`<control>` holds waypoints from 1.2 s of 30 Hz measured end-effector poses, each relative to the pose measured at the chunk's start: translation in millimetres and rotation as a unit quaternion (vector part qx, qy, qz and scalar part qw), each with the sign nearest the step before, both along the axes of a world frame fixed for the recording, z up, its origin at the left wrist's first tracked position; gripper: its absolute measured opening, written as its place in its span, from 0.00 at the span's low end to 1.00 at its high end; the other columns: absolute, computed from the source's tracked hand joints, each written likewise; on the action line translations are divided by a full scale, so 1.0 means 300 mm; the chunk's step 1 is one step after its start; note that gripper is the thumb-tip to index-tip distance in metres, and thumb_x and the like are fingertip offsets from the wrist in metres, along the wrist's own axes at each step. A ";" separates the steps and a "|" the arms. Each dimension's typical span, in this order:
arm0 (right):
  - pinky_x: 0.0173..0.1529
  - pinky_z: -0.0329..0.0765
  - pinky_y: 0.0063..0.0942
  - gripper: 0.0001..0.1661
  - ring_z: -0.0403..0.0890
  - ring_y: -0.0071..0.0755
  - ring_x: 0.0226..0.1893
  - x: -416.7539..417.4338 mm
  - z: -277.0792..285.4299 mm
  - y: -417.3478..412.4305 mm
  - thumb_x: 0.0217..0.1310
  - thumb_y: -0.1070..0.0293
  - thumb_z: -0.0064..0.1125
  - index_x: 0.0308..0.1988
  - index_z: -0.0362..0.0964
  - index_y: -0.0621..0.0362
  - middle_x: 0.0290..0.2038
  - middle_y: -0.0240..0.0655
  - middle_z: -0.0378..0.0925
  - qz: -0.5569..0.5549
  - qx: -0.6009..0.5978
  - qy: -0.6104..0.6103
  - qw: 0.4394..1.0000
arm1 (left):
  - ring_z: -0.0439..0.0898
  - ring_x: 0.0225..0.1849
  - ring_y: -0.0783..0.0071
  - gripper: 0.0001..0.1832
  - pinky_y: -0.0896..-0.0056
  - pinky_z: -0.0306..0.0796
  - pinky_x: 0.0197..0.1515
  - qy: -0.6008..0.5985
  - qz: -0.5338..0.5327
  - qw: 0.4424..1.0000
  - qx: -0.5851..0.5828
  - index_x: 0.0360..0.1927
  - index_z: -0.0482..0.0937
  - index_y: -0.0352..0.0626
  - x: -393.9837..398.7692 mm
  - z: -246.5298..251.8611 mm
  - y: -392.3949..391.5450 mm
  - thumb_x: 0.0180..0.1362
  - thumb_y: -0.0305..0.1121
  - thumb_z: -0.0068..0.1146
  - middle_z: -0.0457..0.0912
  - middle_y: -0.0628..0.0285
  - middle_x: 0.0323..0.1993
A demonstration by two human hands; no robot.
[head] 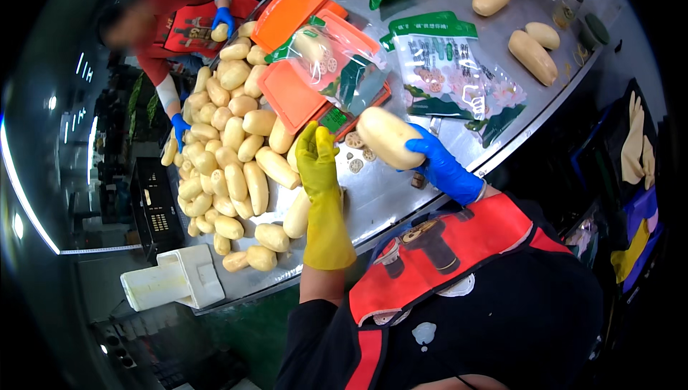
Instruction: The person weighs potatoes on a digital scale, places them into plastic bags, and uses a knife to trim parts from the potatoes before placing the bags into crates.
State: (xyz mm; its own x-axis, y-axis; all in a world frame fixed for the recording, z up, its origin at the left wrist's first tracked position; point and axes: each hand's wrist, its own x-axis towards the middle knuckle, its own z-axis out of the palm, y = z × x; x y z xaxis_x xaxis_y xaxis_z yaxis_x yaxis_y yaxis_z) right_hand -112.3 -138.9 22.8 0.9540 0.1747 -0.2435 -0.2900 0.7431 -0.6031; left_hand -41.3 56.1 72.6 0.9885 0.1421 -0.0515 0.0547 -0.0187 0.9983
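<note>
My right hand (443,163), in a blue glove, grips a thick peeled lotus root section (388,137) above the steel table (376,196). My left hand (317,161), in a long yellow rubber glove, has loosely bent fingers and nothing visible in them. It is beside the lit display of an orange digital scale (334,120). A clear printed bag (322,59) with a lotus root piece inside lies over the scale and orange plastic trays (290,94). Small lotus root slices (355,165) lie between my hands. Left of the yellow glove spreads a large heap of peeled lotus roots (226,137).
Flat printed bags (438,67) lie at right, with loose lotus roots (532,57) and a glass jar (568,3) beyond. Across the heap, a co-worker (183,14) in blue gloves holds a root. A white foam box (199,274) sits at the table's left corner, near a black crate (156,204).
</note>
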 end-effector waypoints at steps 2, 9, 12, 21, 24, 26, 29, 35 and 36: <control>0.48 0.76 0.32 0.38 0.74 0.37 0.51 0.016 -0.006 -0.029 0.54 0.59 0.58 0.62 0.54 0.58 0.54 0.40 0.68 -0.009 0.047 0.006 0.999 | 0.75 0.30 0.78 0.22 0.79 0.71 0.27 0.020 0.017 1.000 0.008 0.49 0.71 0.36 0.053 -0.017 0.021 0.61 0.44 0.52 0.76 0.61 0.35; 0.45 0.78 0.30 0.34 0.75 0.33 0.50 0.205 -0.027 0.010 0.53 0.64 0.62 0.59 0.59 0.54 0.51 0.36 0.70 -0.017 0.013 -0.004 1.000 | 0.75 0.18 0.73 0.23 0.76 0.68 0.19 0.171 -0.086 0.971 0.141 0.36 0.76 0.34 0.265 0.002 -0.048 0.60 0.50 0.52 0.76 0.60 0.20; 0.45 0.78 0.29 0.32 0.75 0.32 0.49 0.275 0.075 0.032 0.54 0.63 0.61 0.58 0.60 0.53 0.50 0.34 0.71 0.020 -0.003 -0.018 1.000 | 0.74 0.15 0.74 0.18 0.74 0.67 0.16 0.108 -0.098 0.982 0.118 0.31 0.77 0.37 0.297 -0.022 -0.052 0.61 0.45 0.51 0.77 0.59 0.18; 0.45 0.77 0.25 0.28 0.77 0.28 0.44 0.510 0.077 0.145 0.51 0.66 0.63 0.53 0.67 0.59 0.45 0.33 0.74 0.027 -0.151 -0.190 0.970 | 0.71 0.13 0.73 0.16 0.74 0.65 0.15 0.072 -0.081 0.994 -0.018 0.30 0.74 0.39 0.285 -0.051 0.028 0.66 0.40 0.43 0.75 0.61 0.16; 0.44 0.76 0.24 0.23 0.76 0.27 0.43 0.526 0.093 0.176 0.53 0.65 0.62 0.49 0.71 0.59 0.42 0.33 0.76 0.013 -0.166 -0.089 0.982 | 0.68 0.12 0.77 0.15 0.76 0.62 0.15 0.068 -0.067 0.995 -0.015 0.29 0.74 0.39 0.261 -0.075 0.017 0.65 0.40 0.46 0.73 0.63 0.16; 0.39 0.74 0.21 0.14 0.77 0.30 0.39 0.540 0.105 0.180 0.53 0.68 0.59 0.42 0.73 0.59 0.37 0.33 0.77 0.019 -0.187 -0.037 0.981 | 0.69 0.13 0.78 0.14 0.77 0.63 0.17 0.067 -0.076 0.995 -0.007 0.30 0.74 0.40 0.257 -0.100 0.014 0.64 0.40 0.49 0.74 0.64 0.17; 0.30 0.73 0.22 0.16 0.76 0.25 0.29 0.603 0.041 0.166 0.56 0.65 0.58 0.44 0.72 0.58 0.32 0.31 0.76 0.075 -0.142 -0.086 0.983 | 0.70 0.14 0.77 0.14 0.76 0.65 0.17 0.053 -0.071 0.993 -0.080 0.30 0.75 0.40 0.245 -0.117 0.000 0.64 0.40 0.49 0.74 0.64 0.17; 0.39 0.74 0.25 0.23 0.78 0.30 0.37 0.644 0.062 0.244 0.58 0.65 0.54 0.53 0.65 0.58 0.39 0.39 0.77 -0.028 -0.553 -0.243 0.796 | 0.75 0.14 0.72 0.14 0.73 0.68 0.15 0.088 -0.044 0.992 -0.075 0.32 0.72 0.42 0.208 -0.165 -0.003 0.63 0.43 0.50 0.75 0.62 0.16; 0.40 0.74 0.25 0.23 0.78 0.31 0.37 0.645 0.075 0.262 0.58 0.64 0.54 0.53 0.64 0.58 0.39 0.39 0.77 -0.039 -0.598 -0.256 0.758 | 0.75 0.14 0.72 0.14 0.74 0.68 0.15 0.089 -0.037 0.992 -0.085 0.32 0.72 0.42 0.206 -0.173 0.003 0.63 0.43 0.49 0.75 0.62 0.17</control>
State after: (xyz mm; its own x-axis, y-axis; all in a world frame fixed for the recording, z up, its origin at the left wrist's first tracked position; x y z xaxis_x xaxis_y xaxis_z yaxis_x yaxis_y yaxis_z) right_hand 81.2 -60.4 45.3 0.9732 0.0596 0.2221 0.2262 -0.4216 -0.8781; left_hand 20.5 57.0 20.6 0.9692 0.0438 -0.2423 0.2343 0.1391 0.9622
